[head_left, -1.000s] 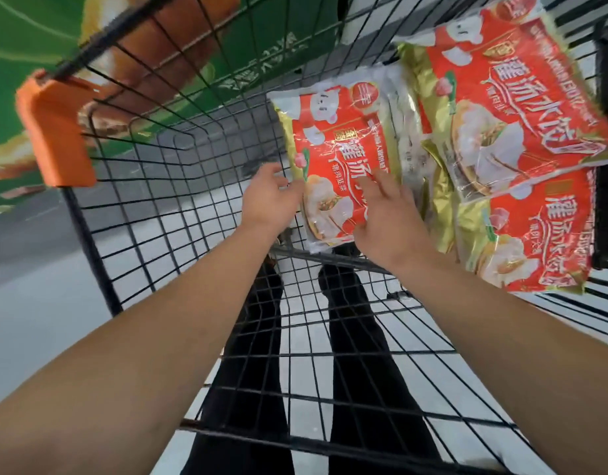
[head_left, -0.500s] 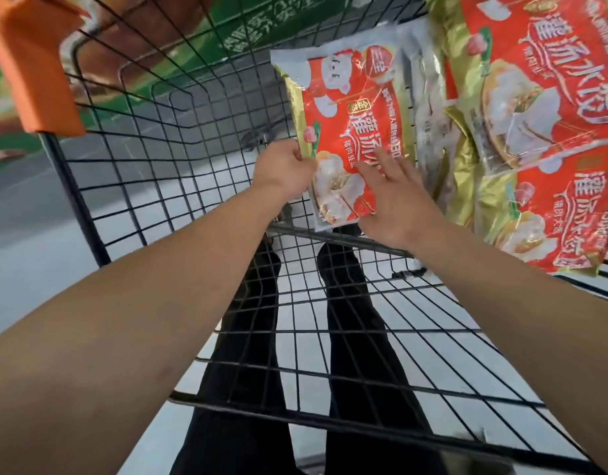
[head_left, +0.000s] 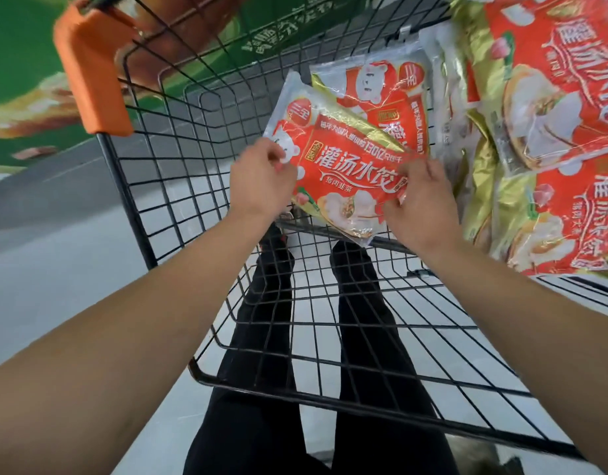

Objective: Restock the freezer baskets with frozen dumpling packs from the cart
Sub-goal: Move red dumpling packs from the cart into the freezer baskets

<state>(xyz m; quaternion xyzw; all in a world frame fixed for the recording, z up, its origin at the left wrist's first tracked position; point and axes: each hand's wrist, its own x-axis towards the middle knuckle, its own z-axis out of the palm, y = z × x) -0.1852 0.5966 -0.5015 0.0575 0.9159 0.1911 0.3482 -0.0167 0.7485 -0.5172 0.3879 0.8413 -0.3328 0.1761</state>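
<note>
Inside the black wire cart [head_left: 179,186] I hold a red and gold dumpling pack [head_left: 343,166] with both hands, tilted and lifted off the pile. My left hand [head_left: 261,180] pinches its left edge. My right hand [head_left: 419,197] grips its right lower edge. A second pack [head_left: 388,94] lies just behind it. More packs are stacked at the right, one at the top [head_left: 549,80] and one lower [head_left: 566,217].
An orange plastic corner guard [head_left: 90,73] caps the cart's handle at the upper left. My black-trousered legs [head_left: 271,303] show through the cart's wire floor. A green printed panel [head_left: 28,63] and grey floor lie beyond the cart's left side.
The front pack has come up off the one behind it and turned, now held at both edges. Before, my hands only rested on the packs. The view has shifted closer.
</note>
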